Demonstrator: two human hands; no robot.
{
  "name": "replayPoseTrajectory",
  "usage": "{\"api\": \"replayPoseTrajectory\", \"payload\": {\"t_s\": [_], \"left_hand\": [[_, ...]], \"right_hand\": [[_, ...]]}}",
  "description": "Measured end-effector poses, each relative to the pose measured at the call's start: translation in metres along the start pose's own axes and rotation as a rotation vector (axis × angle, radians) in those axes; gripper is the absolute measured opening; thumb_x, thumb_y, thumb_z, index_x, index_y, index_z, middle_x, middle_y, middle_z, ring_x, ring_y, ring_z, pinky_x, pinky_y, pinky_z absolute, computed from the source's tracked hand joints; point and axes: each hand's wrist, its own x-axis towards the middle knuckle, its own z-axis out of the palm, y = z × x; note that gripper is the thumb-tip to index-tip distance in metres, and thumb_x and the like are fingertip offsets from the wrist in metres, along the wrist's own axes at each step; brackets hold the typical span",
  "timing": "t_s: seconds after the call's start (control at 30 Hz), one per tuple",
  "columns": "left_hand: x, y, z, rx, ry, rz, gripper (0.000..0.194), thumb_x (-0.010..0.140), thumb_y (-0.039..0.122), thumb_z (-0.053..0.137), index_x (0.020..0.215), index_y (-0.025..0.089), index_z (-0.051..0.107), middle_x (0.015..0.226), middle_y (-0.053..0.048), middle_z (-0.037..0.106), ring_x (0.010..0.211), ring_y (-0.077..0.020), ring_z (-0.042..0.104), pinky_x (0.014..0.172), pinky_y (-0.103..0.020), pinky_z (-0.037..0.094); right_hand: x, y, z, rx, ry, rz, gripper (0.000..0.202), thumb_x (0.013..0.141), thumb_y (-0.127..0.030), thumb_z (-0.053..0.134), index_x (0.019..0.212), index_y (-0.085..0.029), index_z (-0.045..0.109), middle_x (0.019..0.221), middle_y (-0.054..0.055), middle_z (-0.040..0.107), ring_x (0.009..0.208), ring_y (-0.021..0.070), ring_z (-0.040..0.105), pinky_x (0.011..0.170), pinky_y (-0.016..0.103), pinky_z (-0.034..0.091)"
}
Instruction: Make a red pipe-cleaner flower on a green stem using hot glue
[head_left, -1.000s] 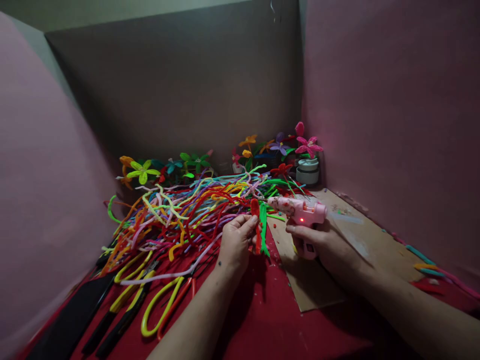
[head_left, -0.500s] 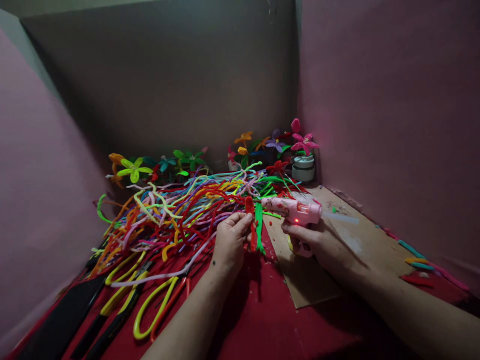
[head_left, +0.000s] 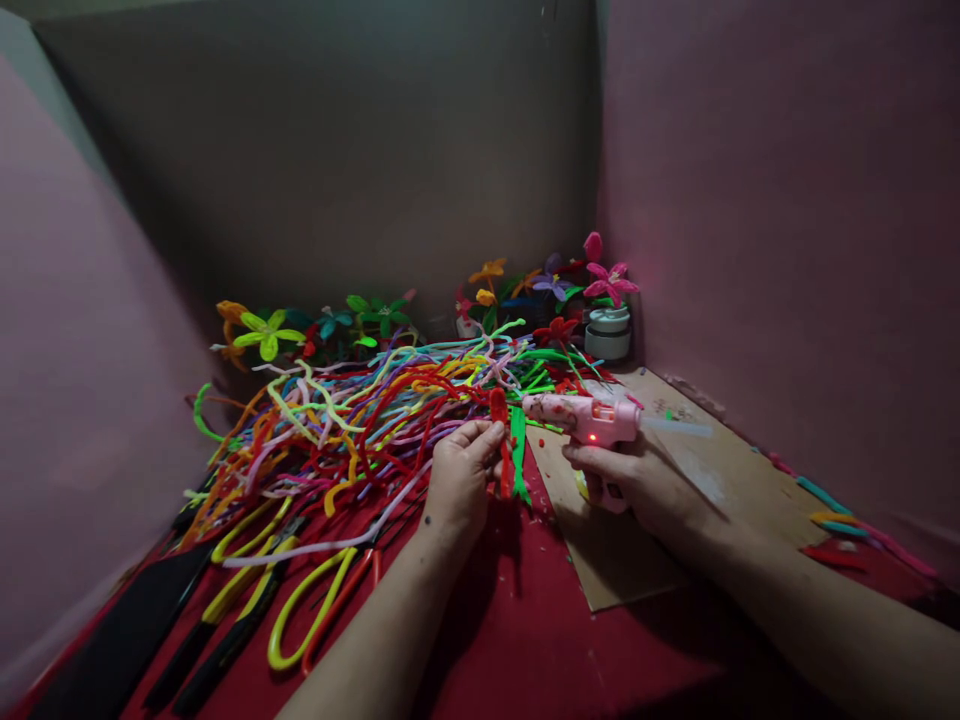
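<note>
Between the thumb and fingers of my left hand is a red fuzzy pipe-cleaner piece, held upright. My right hand is wrapped round the handle of a pink glue gun, whose small red light glows. The gun's nozzle points left at the red piece; I cannot tell whether they touch. A translucent glue stick sticks out of the gun's back. Just right of my left hand lies a green pipe-cleaner bundle.
A tangled heap of pipe cleaners spreads to the left. Nearer are pliers and yellow-handled scissors. Pipe-cleaner flowers line the back wall, one pink above a grey-white jar. A cardboard sheet lies beneath my right hand.
Both hands stay nearly in place with the red piece and the glue gun. The camera view has shifted very slightly.
</note>
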Motion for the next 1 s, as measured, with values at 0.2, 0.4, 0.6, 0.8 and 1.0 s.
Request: {"api": "replayPoseTrajectory", "payload": {"t_s": [0.2,0.4,0.6,0.8,1.0], "left_hand": [[0.001,-0.001,-0.001,-0.002,0.002,0.019,0.020,0.063,0.027,0.072,0.069,0.013,0.059,0.049,0.005,0.053,0.037,-0.0044,0.043,0.038,-0.017,0.031],[0.002,-0.001,-0.002,0.002,-0.001,0.022,0.021,0.064,0.028,0.071,0.072,0.013,0.059,0.051,0.004,0.054,0.039,-0.0061,0.046,0.041,-0.018,0.034],[0.001,0.000,-0.001,0.004,0.011,0.023,0.021,0.063,0.028,0.071,0.069,0.013,0.058,0.047,0.005,0.050,0.036,-0.0039,0.041,0.038,-0.016,0.029],[0.001,-0.001,-0.002,-0.001,0.004,0.031,0.021,0.063,0.028,0.071,0.069,0.013,0.058,0.047,0.005,0.051,0.036,-0.0043,0.042,0.037,-0.016,0.030],[0.000,0.002,0.000,0.004,0.013,0.032,0.024,0.061,0.031,0.073,0.068,0.013,0.058,0.047,0.005,0.052,0.036,-0.0050,0.042,0.037,-0.017,0.031]], "right_hand": [[0.000,0.000,0.001,0.074,0.012,0.019,0.032,0.077,-0.025,0.054,0.108,-0.028,0.064,0.073,0.003,0.061,0.054,0.0141,0.045,0.046,0.026,0.033],[0.001,-0.008,0.003,0.094,0.001,0.031,0.038,0.072,-0.022,0.057,0.109,-0.028,0.062,0.083,0.003,0.062,0.055,0.0133,0.044,0.047,0.026,0.034],[0.000,-0.001,0.001,0.085,-0.001,0.052,0.037,0.073,-0.023,0.056,0.109,-0.024,0.062,0.072,0.002,0.059,0.050,0.0117,0.041,0.044,0.024,0.032],[-0.001,0.005,-0.001,0.070,0.019,0.062,0.031,0.070,-0.023,0.057,0.099,-0.027,0.066,0.063,0.001,0.057,0.047,0.0138,0.041,0.041,0.026,0.030],[-0.001,0.000,0.000,0.062,-0.014,0.040,0.033,0.072,-0.021,0.054,0.103,-0.028,0.065,0.069,0.001,0.056,0.049,0.0117,0.039,0.043,0.025,0.031]]}}
